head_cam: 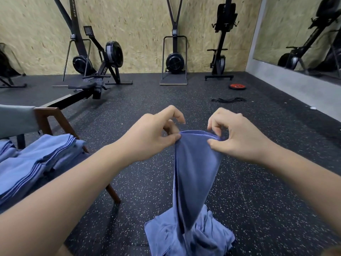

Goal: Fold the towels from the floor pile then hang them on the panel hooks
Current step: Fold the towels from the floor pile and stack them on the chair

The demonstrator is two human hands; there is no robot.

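A blue towel (195,174) hangs in front of me, lifted by its top edge. My left hand (153,133) pinches that edge at its left end between thumb and fingers. My right hand (234,135) pinches the same edge at its right end. The towel's lower part trails down into the crumpled pile of blue towels (188,235) on the black speckled floor. A stack of folded blue towels (36,163) lies on the chair seat at the left.
A wooden-legged chair (51,119) with a grey back stands at the left. Rowing and ski machines (103,61) line the chipboard wall. A red weight plate (237,86) and black bands (228,99) lie on the floor at the right. A mirror (302,34) covers the right wall.
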